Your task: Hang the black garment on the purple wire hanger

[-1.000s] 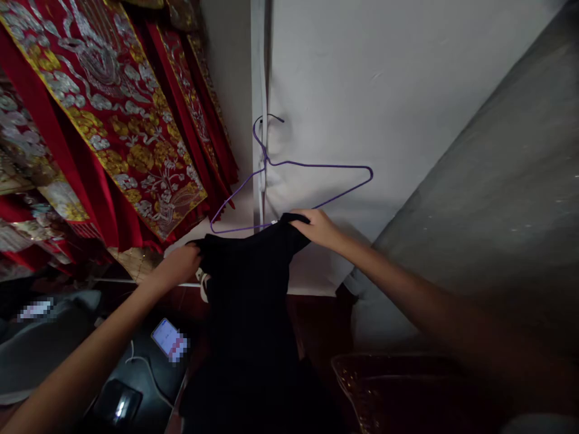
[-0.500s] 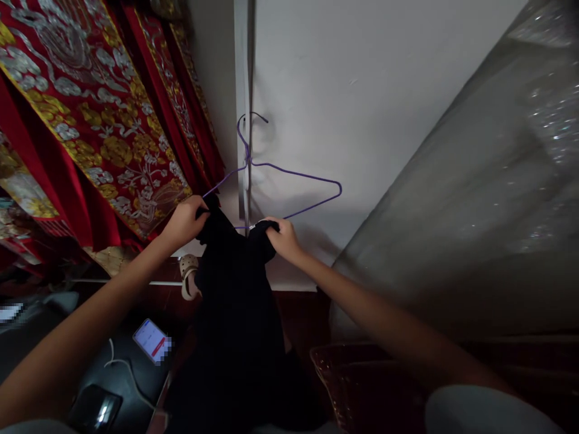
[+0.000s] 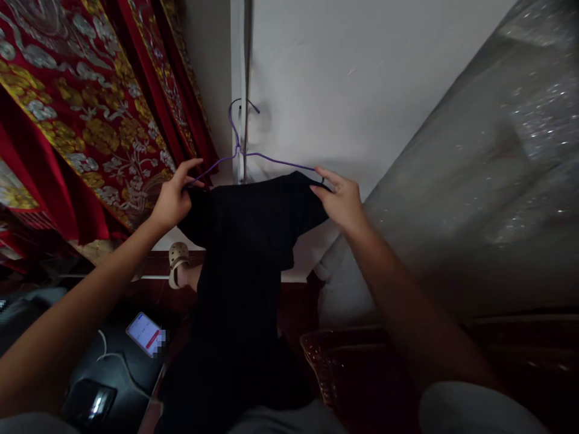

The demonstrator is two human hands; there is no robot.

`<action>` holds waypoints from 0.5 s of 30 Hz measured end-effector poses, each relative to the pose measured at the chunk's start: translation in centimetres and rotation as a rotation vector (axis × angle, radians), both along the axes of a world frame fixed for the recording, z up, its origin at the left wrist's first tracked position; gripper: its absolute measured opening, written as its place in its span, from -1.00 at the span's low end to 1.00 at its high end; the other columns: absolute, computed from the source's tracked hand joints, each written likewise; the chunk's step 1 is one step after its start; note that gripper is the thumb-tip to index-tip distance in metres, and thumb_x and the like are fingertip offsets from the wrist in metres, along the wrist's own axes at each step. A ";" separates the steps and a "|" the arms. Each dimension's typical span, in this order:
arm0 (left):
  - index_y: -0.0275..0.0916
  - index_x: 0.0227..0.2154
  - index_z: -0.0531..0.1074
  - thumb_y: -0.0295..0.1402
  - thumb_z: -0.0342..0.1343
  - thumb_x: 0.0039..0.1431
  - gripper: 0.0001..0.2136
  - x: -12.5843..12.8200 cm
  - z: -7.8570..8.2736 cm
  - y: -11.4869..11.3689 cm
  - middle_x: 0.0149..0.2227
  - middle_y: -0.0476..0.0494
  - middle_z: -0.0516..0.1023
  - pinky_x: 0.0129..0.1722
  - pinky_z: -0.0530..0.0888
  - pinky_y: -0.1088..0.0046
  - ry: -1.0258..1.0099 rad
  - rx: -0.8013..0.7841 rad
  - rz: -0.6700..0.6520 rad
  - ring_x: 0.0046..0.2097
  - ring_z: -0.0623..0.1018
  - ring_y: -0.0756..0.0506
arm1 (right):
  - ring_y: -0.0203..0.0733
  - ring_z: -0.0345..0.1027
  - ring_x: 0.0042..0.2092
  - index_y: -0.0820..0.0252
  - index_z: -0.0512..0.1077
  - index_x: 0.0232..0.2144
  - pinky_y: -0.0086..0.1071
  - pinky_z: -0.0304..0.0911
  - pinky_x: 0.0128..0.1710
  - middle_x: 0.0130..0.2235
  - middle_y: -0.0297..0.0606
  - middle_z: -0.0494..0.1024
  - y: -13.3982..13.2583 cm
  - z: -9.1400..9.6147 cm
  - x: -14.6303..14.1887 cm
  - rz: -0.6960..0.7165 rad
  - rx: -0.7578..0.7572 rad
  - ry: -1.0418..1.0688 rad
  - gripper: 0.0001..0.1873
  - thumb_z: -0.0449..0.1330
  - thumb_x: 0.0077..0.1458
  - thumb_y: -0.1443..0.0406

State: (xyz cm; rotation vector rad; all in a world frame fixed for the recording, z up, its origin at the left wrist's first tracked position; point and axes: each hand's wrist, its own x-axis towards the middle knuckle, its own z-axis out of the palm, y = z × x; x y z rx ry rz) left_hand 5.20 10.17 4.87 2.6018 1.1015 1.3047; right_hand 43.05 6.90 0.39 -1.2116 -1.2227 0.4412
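A purple wire clothes hanger [image 3: 280, 162] hangs by its hook near a narrow vertical strip on the wall. The black garment [image 3: 253, 229] spreads along its lower part and hangs down in front of my legs. Its exact kind is too dark to tell, and the hanger's lower bar is hidden behind the cloth. My left hand [image 3: 176, 196] is closed around the hanger's left end, index finger stretched along it, at the garment's edge. At the right end, my right hand [image 3: 341, 199] pinches the hanger's corner between thumb and fingers, against the cloth.
Red embroidered cloth [image 3: 99, 132] hangs at left. Plastic-wrapped bulk [image 3: 452, 211] leans at right. Below left, a lit phone [image 3: 143, 331] and a cable [image 3: 122, 361] lie on a dark surface. A beige clog [image 3: 178, 259] is on a foot near the wall.
My hands have moved apart, from the bunched garment near the middle to the hanger's two ends. The garment is now spread wide and higher, covering the lower bar.
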 end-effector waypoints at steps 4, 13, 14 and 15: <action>-0.25 0.14 0.46 -0.65 -0.08 -0.06 -0.35 0.9 0.3 -0.7 -0.24 -0.09 0.67 0.07 0.54 0.24 -0.001 -0.068 0.020 -0.14 0.65 -0.13 | -0.11 0.55 -0.32 0.23 0.63 -0.21 -0.24 0.51 -0.26 -0.34 -0.20 0.64 -0.3 1.6 2.0 0.085 -0.272 0.047 -0.75 0.35 0.02 0.29; -0.25 -0.21 0.52 -0.65 -0.06 -0.04 -0.62 0.7 1.8 -1.0 -0.19 -0.16 0.65 0.02 0.53 0.26 0.054 -0.038 0.169 -0.10 0.61 -0.16 | -0.04 0.56 -0.17 0.20 0.64 -0.21 -0.21 0.49 -0.12 -0.30 -0.21 0.65 -0.7 2.5 1.2 0.046 -0.164 -0.191 -0.77 0.33 0.08 0.25; -0.26 -0.19 0.52 -0.63 -0.03 0.01 -0.65 0.2 1.8 -0.6 -0.14 -0.18 0.64 0.07 0.51 0.24 0.045 -0.008 0.203 -0.05 0.60 -0.18 | -0.04 0.57 -0.14 0.20 0.65 -0.22 -0.19 0.49 -0.07 -0.28 -0.21 0.66 -1.1 2.7 1.4 0.111 -0.225 -0.180 -0.79 0.33 0.08 0.24; -0.26 -0.16 0.51 -0.58 0.01 0.06 -0.69 -0.3 1.6 -0.3 -0.09 -0.19 0.63 0.11 0.50 0.21 0.023 0.012 0.239 -0.02 0.59 -0.19 | -0.05 0.57 -0.13 0.20 0.65 -0.22 -0.19 0.49 -0.04 -0.28 -0.21 0.67 -1.6 3.1 1.8 0.186 -0.290 -0.161 -0.79 0.34 0.08 0.24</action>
